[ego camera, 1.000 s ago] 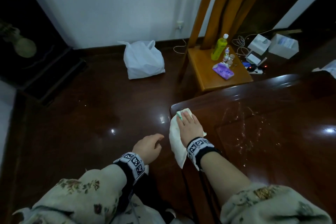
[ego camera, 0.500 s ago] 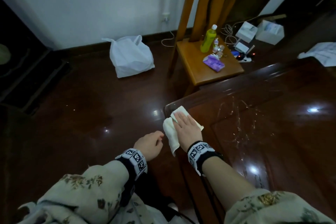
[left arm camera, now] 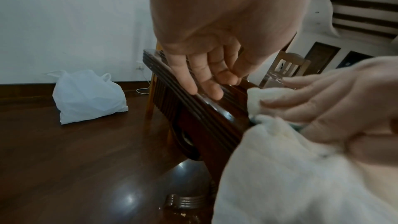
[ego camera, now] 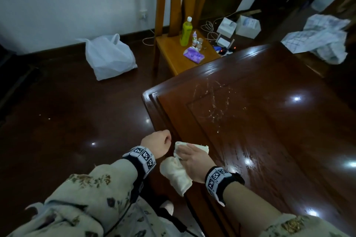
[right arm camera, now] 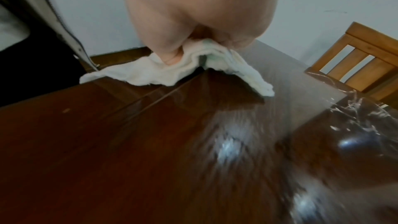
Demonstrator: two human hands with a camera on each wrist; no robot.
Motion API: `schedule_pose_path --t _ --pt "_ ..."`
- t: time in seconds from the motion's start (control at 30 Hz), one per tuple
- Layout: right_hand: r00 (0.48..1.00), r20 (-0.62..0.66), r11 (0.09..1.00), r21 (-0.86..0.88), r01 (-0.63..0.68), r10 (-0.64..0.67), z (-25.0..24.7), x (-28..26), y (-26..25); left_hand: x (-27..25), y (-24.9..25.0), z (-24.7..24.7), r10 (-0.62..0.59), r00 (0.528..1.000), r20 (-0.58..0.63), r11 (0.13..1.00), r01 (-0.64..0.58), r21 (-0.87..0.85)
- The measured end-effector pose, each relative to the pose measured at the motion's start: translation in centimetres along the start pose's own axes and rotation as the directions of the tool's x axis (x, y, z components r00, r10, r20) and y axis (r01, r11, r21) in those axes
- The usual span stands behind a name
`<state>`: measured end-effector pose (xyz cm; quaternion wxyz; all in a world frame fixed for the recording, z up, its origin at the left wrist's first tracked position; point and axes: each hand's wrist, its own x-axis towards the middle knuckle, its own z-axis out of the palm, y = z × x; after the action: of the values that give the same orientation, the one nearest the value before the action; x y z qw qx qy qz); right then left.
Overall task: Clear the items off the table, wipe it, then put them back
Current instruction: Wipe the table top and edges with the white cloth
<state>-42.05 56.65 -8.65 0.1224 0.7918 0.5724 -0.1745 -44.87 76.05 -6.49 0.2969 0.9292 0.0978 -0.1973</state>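
Observation:
The dark wooden table (ego camera: 250, 140) fills the right side, with wet streaks (ego camera: 212, 102) on its far part. My right hand (ego camera: 194, 158) presses a white cloth (ego camera: 177, 175) flat on the table's near left edge, and part of the cloth hangs over the side. In the right wrist view the thumb digs into a fold of the cloth (right arm camera: 140, 74). My left hand (ego camera: 157, 143) hangs beside the table edge (left arm camera: 193, 117), fingers loosely curled and holding nothing. A green bottle (ego camera: 185, 32), small bottles (ego camera: 197, 41) and a purple packet (ego camera: 193, 56) sit on a wooden chair (ego camera: 171, 54).
A white plastic bag (ego camera: 109, 56) lies on the dark floor to the left. Behind the chair are white boxes (ego camera: 247, 26) and cables. A crumpled checked cloth (ego camera: 317, 38) lies by the table's far right corner.
My right hand has dragged the cloth along the table's left edge from the far corner toward me. The left hand stayed beside the edge and curled in more.

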Motion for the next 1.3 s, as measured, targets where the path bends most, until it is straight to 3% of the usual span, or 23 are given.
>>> schedule_pose_path --t 0.17,0.27,0.33,0.47,0.57,0.67,0.8,0.9,1.03,1.2,1.3 --pt "0.978 0.119 0.986 0.025 0.167 -0.169 -0.1 -4.2 0.4 -2.0 0.8 0.8 -0.023 0.999 0.05 1.0 0.023 -0.004" --pt "0.991 -0.041 0.989 0.067 0.128 -0.126 -2.0 -4.8 1.0 -2.5 1.1 0.1 -0.03 0.998 0.048 1.0 0.03 0.006" --pt "0.971 -0.238 0.987 0.149 0.065 -0.028 -3.6 -4.8 1.6 -2.3 1.7 -0.5 -0.015 0.998 0.063 1.0 0.016 -0.013" --pt "0.818 -0.532 0.944 0.327 -0.04 0.219 -7.6 -3.9 1.9 -1.1 3.3 -0.9 0.139 0.973 0.187 0.975 -0.1 -0.2" --pt "0.712 -0.604 0.909 0.4 -0.116 0.357 -9.2 -3.7 2.1 -0.4 4.3 -1.8 0.118 0.989 0.095 0.894 -0.064 -0.444" --pt "0.642 -0.626 0.885 0.422 -0.199 0.443 -9.3 -3.9 2.8 0.4 5.2 -3.1 0.122 0.991 0.056 0.838 -0.073 -0.541" --pt "0.647 -0.562 0.846 0.45 -0.284 0.516 -8.8 -4.1 3.6 1.9 6.5 -4.2 0.242 0.969 0.045 0.742 -0.155 -0.653" --pt "0.676 -0.437 0.782 0.513 -0.355 0.593 -8.7 -4.1 4.5 2.9 7.4 -4.8 0.287 0.957 -0.038 0.706 -0.238 -0.667" --pt "0.696 -0.335 0.724 0.572 -0.385 0.635 -9.5 -4.1 5.1 4.0 7.9 -5.9 0.362 0.923 -0.132 0.761 -0.374 -0.529" --pt "0.691 -0.305 0.665 0.668 -0.336 0.655 -9.9 -3.3 6.3 6.1 7.5 -8.1 0.426 0.904 0.02 0.837 -0.386 -0.388" --pt "0.725 -0.313 0.694 0.653 -0.305 0.613 -10.2 -2.2 7.0 6.8 7.5 -9.7 0.433 0.884 0.179 0.9 -0.414 -0.134"
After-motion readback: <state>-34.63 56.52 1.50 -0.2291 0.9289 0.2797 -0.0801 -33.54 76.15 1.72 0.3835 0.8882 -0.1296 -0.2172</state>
